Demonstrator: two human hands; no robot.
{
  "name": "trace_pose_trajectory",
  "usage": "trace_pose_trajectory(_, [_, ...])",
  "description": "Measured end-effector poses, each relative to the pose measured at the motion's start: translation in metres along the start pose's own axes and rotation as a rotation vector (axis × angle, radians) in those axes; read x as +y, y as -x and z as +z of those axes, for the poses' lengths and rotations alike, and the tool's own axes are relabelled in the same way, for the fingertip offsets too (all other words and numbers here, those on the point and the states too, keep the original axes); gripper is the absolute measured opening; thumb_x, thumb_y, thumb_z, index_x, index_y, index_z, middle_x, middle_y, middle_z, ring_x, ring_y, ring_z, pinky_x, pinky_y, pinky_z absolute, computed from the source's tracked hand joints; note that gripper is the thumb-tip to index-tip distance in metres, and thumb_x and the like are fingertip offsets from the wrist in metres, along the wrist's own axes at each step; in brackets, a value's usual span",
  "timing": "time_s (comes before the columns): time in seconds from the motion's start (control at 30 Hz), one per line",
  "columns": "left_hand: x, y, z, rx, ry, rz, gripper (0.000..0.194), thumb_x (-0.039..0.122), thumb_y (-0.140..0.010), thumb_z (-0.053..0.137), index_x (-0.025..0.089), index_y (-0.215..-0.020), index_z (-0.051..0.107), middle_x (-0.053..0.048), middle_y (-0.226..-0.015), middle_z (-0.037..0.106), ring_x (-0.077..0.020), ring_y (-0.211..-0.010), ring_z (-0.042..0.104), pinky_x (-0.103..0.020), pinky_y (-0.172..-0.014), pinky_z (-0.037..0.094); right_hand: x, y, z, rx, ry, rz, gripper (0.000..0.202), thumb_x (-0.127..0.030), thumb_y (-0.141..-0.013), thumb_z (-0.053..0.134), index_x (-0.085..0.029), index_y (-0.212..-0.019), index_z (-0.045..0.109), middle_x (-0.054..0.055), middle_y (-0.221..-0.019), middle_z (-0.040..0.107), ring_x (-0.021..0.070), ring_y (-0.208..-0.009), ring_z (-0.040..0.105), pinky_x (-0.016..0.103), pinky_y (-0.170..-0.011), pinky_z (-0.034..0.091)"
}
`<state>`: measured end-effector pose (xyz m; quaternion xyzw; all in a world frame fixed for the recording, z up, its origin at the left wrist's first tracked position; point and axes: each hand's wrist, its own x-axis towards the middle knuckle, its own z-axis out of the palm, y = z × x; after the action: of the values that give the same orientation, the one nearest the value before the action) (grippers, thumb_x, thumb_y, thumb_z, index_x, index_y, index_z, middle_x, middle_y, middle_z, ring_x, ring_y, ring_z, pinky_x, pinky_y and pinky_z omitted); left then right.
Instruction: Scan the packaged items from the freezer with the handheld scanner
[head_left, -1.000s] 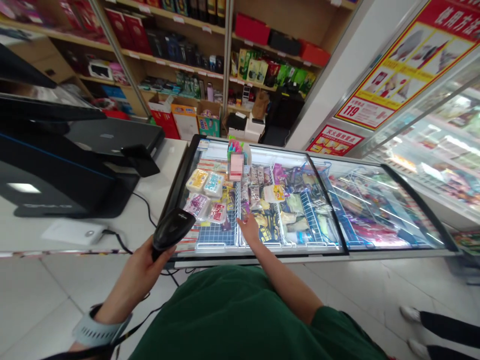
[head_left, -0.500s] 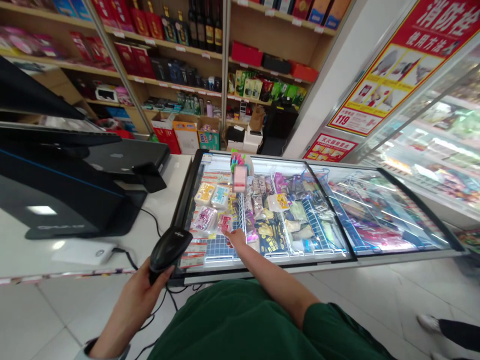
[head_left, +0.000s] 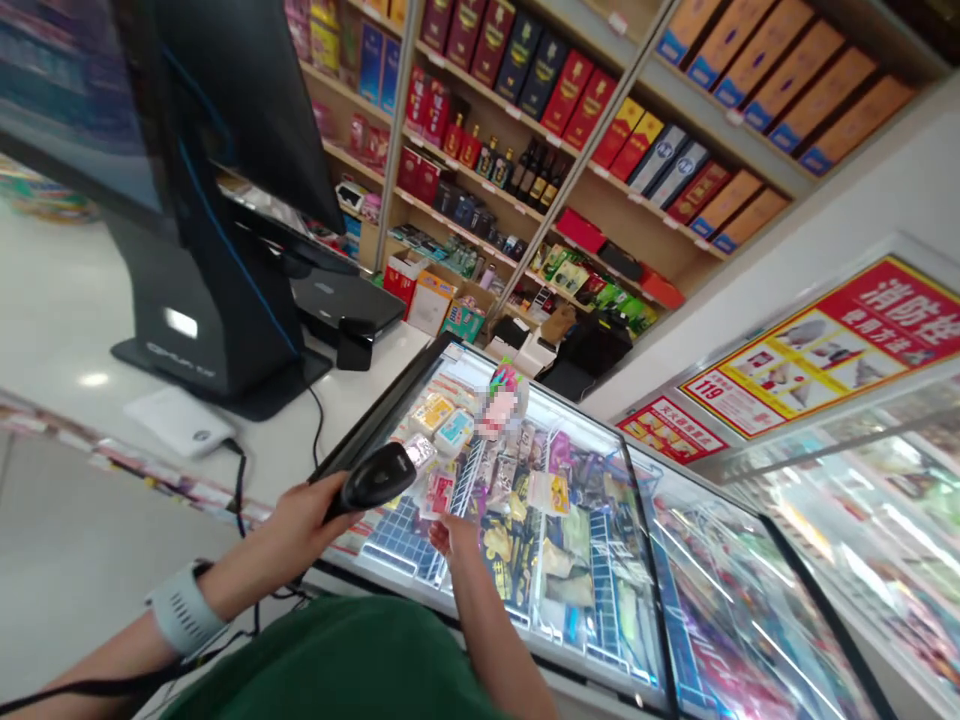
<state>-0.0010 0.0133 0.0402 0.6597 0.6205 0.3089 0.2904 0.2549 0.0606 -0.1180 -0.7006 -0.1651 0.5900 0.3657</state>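
Observation:
My left hand [head_left: 311, 525] is wrapped round the handle of a black barcode scanner [head_left: 379, 475], whose head points over the freezer's glass top. A pale watch band sits on that wrist. With curled fingers, my right hand [head_left: 456, 537] pinches the near edge of a small red-and-clear packet [head_left: 439, 492]. Close by on the glass lie a purple-and-white packet [head_left: 420, 453], partly behind the scanner, a blue-and-white packet [head_left: 454, 432] and a yellow-and-white packet [head_left: 431, 413]. Another packet with a yellow label [head_left: 551, 492] rests farther right on the glass.
A glass-topped freezer [head_left: 660, 620] with wire baskets of frozen goods extends to the right. On the white counter [head_left: 45, 270] at left stand a dark checkout terminal [head_left: 202, 290] and a white box [head_left: 180, 420] with a cable. Shelves of boxes and bottles line the back.
The view has turned and tilted, showing more of the counter and upper shelves. The scanner has swung right, closer to the packets and my right hand. My right hand stays at the red packet.

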Motion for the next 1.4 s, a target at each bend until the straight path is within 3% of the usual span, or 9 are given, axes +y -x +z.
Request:
trace_pose_trajectory(0.13, [0.0,-0.003,0.009,-0.123,-0.011,0.05,0.033,0.044,-0.085,0.05,0.021,-0.103,0.064,-0.006,-0.1,0.073,-0.0242,-0.092,0.068,-0.03,-0.081,0.048,-0.003,0.003,-0.009,0.005,-0.005,-0.018,0.024,-0.024,-0.07,0.077,-0.017,-0.067,0.054,0.001,-0.054,0.063,0.014,-0.05,0.063,0.025,-0.05,0.053])
trace_pose_trajectory(0.33, [0.005,-0.007,0.018,-0.172,-0.022,0.097,0.03,0.042,-0.084,0.051,0.022,-0.103,0.063,-0.004,-0.096,0.073,-0.023,-0.091,0.067,-0.028,-0.081,0.044,-0.012,0.008,-0.034,0.055,0.007,-0.17,0.022,-0.029,-0.066,0.078,-0.017,-0.072,0.061,0.001,-0.061,0.066,0.012,-0.05,0.061,0.021,-0.047,0.046])
trace_pose_trajectory(0.67, [0.03,-0.013,0.041,-0.218,-0.061,0.128,0.038,0.048,-0.084,0.051,0.022,-0.11,0.062,-0.007,-0.106,0.072,-0.027,-0.099,0.065,-0.034,-0.09,0.041,-0.036,0.026,-0.077,0.103,0.015,-0.434,0.032,-0.037,-0.064,0.074,-0.018,-0.087,0.065,0.001,-0.072,0.07,0.0157,-0.062,0.065,0.025,-0.058,0.05])
trace_pose_trajectory(0.93, [0.043,-0.019,0.055,-0.278,-0.042,0.174,0.036,0.046,-0.082,0.054,0.023,-0.107,0.063,-0.007,-0.109,0.071,-0.0271,-0.104,0.063,-0.036,-0.099,0.037,-0.047,0.04,-0.09,0.117,0.036,-0.526,0.033,-0.038,-0.067,0.072,-0.016,-0.091,0.065,0.003,-0.075,0.071,0.0153,-0.063,0.065,0.025,-0.06,0.05])
trace_pose_trajectory(1.2, [0.049,-0.016,0.062,-0.261,-0.063,0.205,0.037,0.048,-0.081,0.054,0.024,-0.108,0.064,-0.004,-0.107,0.072,-0.0258,-0.101,0.065,-0.034,-0.096,0.04,-0.047,0.047,-0.098,0.117,0.031,-0.537,0.031,-0.036,-0.069,0.07,-0.017,-0.093,0.066,0.003,-0.078,0.072,0.0166,-0.067,0.066,0.027,-0.064,0.052])
trace_pose_trajectory(1.4, [0.053,-0.013,0.068,-0.294,-0.057,0.202,0.036,0.044,-0.083,0.053,0.023,-0.11,0.061,-0.006,-0.111,0.071,-0.0265,-0.106,0.063,-0.039,-0.101,0.035,-0.046,0.051,-0.103,0.103,0.056,-0.632,0.027,-0.035,-0.071,0.068,-0.017,-0.091,0.066,0.004,-0.084,0.072,0.0187,-0.074,0.066,0.029,-0.067,0.052])
